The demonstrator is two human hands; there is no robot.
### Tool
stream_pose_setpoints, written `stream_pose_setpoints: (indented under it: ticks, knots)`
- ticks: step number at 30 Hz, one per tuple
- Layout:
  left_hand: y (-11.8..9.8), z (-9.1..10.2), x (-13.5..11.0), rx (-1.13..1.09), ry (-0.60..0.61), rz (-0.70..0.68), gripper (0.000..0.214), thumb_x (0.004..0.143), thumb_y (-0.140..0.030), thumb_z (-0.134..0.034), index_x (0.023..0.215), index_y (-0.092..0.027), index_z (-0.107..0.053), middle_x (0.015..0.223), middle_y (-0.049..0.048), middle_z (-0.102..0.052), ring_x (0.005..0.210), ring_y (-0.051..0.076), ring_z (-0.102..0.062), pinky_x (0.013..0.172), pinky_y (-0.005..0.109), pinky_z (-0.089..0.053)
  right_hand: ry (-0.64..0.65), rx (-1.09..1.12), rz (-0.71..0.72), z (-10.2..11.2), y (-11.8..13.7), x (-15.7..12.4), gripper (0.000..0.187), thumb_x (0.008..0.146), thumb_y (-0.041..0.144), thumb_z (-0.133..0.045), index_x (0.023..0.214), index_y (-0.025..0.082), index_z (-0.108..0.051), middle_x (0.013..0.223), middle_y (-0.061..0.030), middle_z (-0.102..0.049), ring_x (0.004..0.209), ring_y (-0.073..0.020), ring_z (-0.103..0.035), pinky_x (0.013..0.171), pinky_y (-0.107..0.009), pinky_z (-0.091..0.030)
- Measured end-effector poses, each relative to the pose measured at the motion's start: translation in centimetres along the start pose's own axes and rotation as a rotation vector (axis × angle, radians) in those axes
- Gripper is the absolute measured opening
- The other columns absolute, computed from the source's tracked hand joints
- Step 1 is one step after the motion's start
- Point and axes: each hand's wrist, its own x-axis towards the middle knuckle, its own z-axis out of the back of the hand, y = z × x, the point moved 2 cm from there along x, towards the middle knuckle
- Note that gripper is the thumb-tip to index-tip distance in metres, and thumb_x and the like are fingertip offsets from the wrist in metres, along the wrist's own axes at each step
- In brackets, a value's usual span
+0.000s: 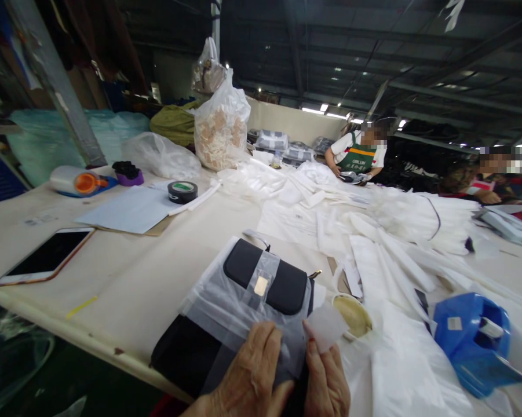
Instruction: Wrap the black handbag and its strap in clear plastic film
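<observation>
A black handbag (pixel 265 278) with a gold clasp lies at the table's near edge, partly wrapped in thin translucent paper (pixel 226 307). My left hand (pixel 247 376) rests flat on the paper over the bag, fingers stretched out. My right hand (pixel 325 379) is beside it and pinches a small square of white translucent paper (pixel 328 325) between thumb and fingers, just right of the bag.
A roll of tape (pixel 351 314) and a blue tape dispenser (pixel 475 341) sit to the right. A phone (pixel 47 255), black tape roll (pixel 182 191), paper sheets and plastic bags (pixel 221 124) are left and behind. White wrapping sheets (pixel 373 231) cover the table. Two people work at the far side.
</observation>
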Motion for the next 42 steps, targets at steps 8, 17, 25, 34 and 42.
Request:
stream_pose_setpoints:
  ticks: [8, 17, 25, 34, 42]
  knots:
    - [-0.7, -3.0, -2.5, -0.014, -0.083, -0.105, 0.051, 0.081, -0.021, -0.038, 0.128, 0.000, -0.043, 0.128, 0.0199, -0.046, 0.123, 0.030, -0.039, 0.094, 0.037, -0.046, -0.001, -0.048, 0.099, 0.3, -0.3, -0.1, 0.028, 0.093, 0.020, -0.043, 0.108, 0.019, -0.066, 0.112, -0.0115, -0.067, 0.111, -0.0281, -0.058, 0.092, -0.049, -0.049]
    - [-1.3, -1.1, -0.4, 0.207, -0.108, -0.192, 0.035, 0.095, -0.026, -0.033, 0.109, -0.012, -0.062, 0.121, 0.0081, -0.056, 0.110, 0.023, -0.049, 0.094, 0.033, -0.036, 0.068, 0.122, -0.161, 0.6, -0.3, -0.5, 0.030, 0.093, 0.029, -0.045, 0.102, 0.018, -0.070, 0.098, -0.0121, -0.070, 0.097, -0.0282, -0.065, 0.077, -0.040, -0.057]
    - [-1.9, -1.1, -0.1, 0.180, -0.140, -0.171, 0.036, 0.095, -0.019, -0.029, 0.103, -0.017, -0.064, 0.102, 0.0045, -0.061, 0.100, 0.021, -0.053, 0.092, 0.035, -0.035, 0.356, 0.137, 0.071, 1.1, 1.5, 2.5, 0.033, 0.091, 0.028, -0.046, 0.119, 0.022, -0.062, 0.111, -0.0104, -0.061, 0.096, -0.0181, -0.065, 0.082, -0.023, -0.054]
    - [-1.8, -0.9, 0.2, 0.219, -0.155, -0.188, 0.029, 0.090, -0.028, -0.042, 0.107, -0.014, -0.062, 0.108, 0.0062, -0.060, 0.099, 0.022, -0.054, 0.093, 0.035, -0.036, 0.845, 0.276, -0.131, 1.7, 1.2, 7.6, 0.040, 0.091, 0.034, -0.043, 0.129, 0.027, -0.053, 0.129, -0.0063, -0.057, 0.118, -0.0211, -0.055, 0.100, -0.038, -0.044]
    - [-1.7, -1.1, 0.3, 0.187, -0.176, -0.184, 0.030, 0.094, -0.028, -0.037, 0.104, -0.015, -0.062, 0.113, 0.0055, -0.059, 0.099, 0.020, -0.053, 0.097, 0.033, -0.035, 0.878, 0.295, -0.096, 0.9, 1.9, 8.6, 0.038, 0.082, 0.029, -0.052, 0.118, 0.023, -0.062, 0.090, -0.0045, -0.067, 0.081, -0.0176, -0.065, 0.076, -0.028, -0.054]
